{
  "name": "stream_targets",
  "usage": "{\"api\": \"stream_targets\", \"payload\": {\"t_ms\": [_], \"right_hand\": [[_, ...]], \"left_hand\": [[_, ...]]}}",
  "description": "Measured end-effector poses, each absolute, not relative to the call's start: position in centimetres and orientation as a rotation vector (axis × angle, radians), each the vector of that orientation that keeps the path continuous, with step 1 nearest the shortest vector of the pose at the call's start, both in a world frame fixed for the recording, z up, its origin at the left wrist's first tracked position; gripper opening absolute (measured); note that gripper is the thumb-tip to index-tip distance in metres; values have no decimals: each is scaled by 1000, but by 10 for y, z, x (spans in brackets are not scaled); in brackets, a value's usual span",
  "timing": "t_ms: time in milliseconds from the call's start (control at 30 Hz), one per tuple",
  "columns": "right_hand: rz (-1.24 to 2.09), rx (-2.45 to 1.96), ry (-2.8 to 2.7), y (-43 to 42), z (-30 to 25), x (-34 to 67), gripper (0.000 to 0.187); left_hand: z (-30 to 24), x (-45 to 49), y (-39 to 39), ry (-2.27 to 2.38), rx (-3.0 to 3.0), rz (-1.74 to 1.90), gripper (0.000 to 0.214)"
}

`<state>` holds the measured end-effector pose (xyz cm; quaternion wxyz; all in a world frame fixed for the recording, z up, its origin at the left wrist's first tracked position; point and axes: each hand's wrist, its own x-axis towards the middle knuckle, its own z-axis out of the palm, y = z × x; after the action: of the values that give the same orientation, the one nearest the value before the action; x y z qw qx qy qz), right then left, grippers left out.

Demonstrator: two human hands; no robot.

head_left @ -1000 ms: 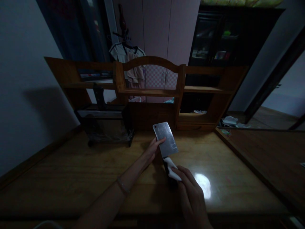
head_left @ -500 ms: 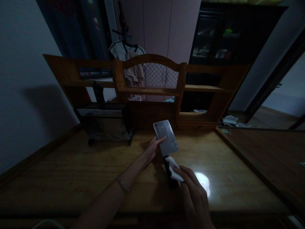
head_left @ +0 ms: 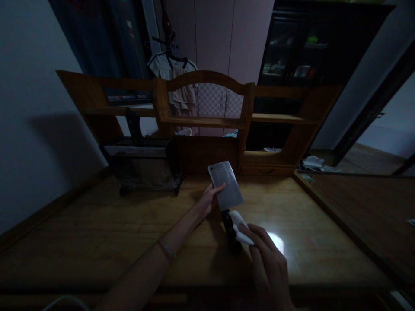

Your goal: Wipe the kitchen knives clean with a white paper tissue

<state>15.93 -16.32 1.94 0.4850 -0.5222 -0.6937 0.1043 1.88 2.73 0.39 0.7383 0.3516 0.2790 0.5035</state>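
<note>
My left hand [head_left: 209, 199] grips a cleaver [head_left: 226, 183] by its broad metal blade, thumb lying on the upper face and the other fingers hidden beneath. The blade points away from me, and its black handle [head_left: 231, 233] slopes down toward my right side. A folded white tissue or cloth [head_left: 240, 229] is pinched in my right hand [head_left: 267, 255], against or just beside the handle's right edge. At the left of the desk stands a dark knife block [head_left: 142, 168] with another black-handled knife [head_left: 134, 126] upright in its top.
The wooden desk top [head_left: 106, 233] runs under both hands. A wooden shelf unit [head_left: 207, 123] with open compartments closes off its back edge. A raised wooden border [head_left: 337, 211] lies along the right side. Clothes [head_left: 181, 80] hang beyond the shelf.
My right hand and the white tissue have shifted slightly right, uncovering more of the black handle. The left hand keeps its hold on the blade.
</note>
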Motion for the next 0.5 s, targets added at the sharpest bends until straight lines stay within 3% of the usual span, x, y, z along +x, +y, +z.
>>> {"api": "stream_targets", "payload": {"t_ms": [267, 367, 500], "right_hand": [[230, -1352, -1680, -162, 17, 161, 43], [250, -1313, -1792, -157, 14, 157, 50], [402, -1228, -2021, -153, 9, 144, 62]], "left_hand": [[7, 19, 27, 540, 640, 1084, 36], [9, 17, 28, 537, 587, 1083, 34], [10, 11, 26, 552, 563, 1067, 47]]}}
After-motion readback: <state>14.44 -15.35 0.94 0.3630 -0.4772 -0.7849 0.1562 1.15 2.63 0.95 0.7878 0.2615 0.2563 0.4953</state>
